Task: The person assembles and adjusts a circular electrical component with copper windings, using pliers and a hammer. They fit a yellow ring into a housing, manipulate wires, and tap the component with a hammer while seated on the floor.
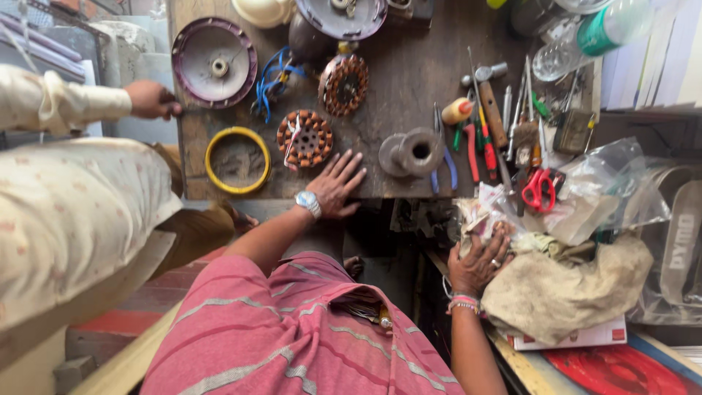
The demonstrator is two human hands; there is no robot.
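— What is the left hand [338, 184] doing?

— It lies flat with the fingers spread wide, palm down on the dark wooden surface [409, 80] right at its near edge. It holds nothing. A wristwatch [308, 201] sits on that wrist.

— What is closest to it?

— Just beyond the fingertips, a round copper-wound stator [304, 137], near but not touching. Left of that lies a yellow ring [237, 160] close to the near-left corner. To the right of the hand, a grey metal spool [412, 153] stands near the near edge.

— And the right hand [480, 261]?

— Off the surface, lower down to the right. Its fingers are curled loosely into a heap of crumpled plastic bags [599, 190] and a tan cloth sack [567, 289]; whether it grips anything I cannot tell.

— How much open room is there?

— A bare strip runs along the near edge between the yellow ring and the spool, where the left hand rests. The middle of the surface also shows bare wood. The right edge is crowded with screwdrivers [484, 143], pliers [444, 157] and red scissors [539, 189]. Toward the far edge sit a second stator [344, 84], blue wires [274, 80] and a purple round cover [214, 63].

— Anyone else?

— Another person's hand [150, 99] rests at the left edge of the surface, beside the purple cover.
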